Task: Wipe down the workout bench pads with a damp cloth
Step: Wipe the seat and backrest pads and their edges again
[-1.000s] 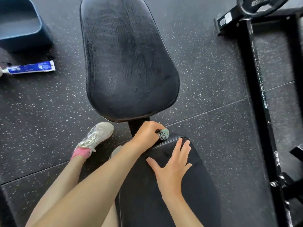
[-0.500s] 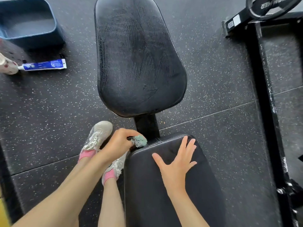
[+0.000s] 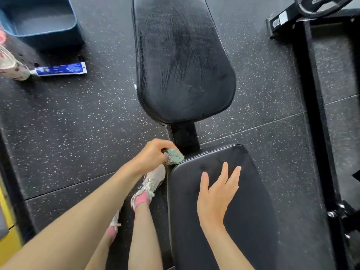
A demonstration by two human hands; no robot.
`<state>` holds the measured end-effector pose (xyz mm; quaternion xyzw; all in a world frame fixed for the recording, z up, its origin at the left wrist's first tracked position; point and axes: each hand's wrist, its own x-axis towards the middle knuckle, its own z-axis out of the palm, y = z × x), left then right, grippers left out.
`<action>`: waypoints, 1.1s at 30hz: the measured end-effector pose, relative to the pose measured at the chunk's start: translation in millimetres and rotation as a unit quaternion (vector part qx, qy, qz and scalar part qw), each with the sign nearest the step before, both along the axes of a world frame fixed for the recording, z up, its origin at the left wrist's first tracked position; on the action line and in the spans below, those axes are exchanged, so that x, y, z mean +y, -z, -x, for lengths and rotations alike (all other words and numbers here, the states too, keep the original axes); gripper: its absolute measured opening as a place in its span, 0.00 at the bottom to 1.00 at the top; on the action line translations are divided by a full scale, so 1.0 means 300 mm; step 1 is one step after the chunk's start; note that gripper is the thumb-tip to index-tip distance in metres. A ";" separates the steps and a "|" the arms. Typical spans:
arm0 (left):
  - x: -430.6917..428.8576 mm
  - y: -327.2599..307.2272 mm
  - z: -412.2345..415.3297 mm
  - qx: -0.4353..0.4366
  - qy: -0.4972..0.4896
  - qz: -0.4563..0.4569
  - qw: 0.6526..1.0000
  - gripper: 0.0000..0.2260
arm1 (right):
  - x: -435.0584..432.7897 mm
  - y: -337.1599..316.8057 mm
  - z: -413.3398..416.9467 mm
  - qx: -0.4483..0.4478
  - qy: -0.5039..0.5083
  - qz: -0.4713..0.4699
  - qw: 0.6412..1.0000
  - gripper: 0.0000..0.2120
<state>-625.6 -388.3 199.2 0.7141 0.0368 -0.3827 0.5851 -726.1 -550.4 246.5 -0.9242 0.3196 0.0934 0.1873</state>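
Note:
A black workout bench fills the middle of the view. Its far pad (image 3: pixel 183 61) shows streaky wipe marks. The near pad (image 3: pixel 253 191) runs toward me, joined to the far one by a black post (image 3: pixel 185 135). My left hand (image 3: pixel 152 156) grips a bunched pale green cloth (image 3: pixel 175 155) and holds it against the near pad's far left corner. My right hand (image 3: pixel 216 195) lies on the near pad with fingers spread and straight.
A blue tub (image 3: pixel 42 20) stands on the speckled rubber floor at top left, with a blue-and-white tube (image 3: pixel 60 69) lying next to it. A black rack frame (image 3: pixel 311 114) and weight plate (image 3: pixel 321 4) are on the right. My feet in pale shoes (image 3: pixel 153 182) stand left of the bench.
My left hand has slid the cloth leftward along the near pad's far edge to its left corner. My right hand has stayed on the pad. The view has shifted slightly.

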 end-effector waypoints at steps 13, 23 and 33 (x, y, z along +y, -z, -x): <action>0.006 0.006 0.246 -0.045 -0.205 -0.009 0.978 0.14 | 0.249 0.008 0.246 0.021 -0.017 0.001 1.000 0.31; -0.054 0.045 0.327 0.007 -0.333 0.075 0.940 0.23 | 0.090 -0.033 0.258 -0.087 -0.001 -0.029 0.996 0.17; -0.019 0.073 0.314 0.036 -0.390 0.152 0.907 0.26 | 0.087 0.042 0.289 -0.089 -0.066 0.004 0.994 0.22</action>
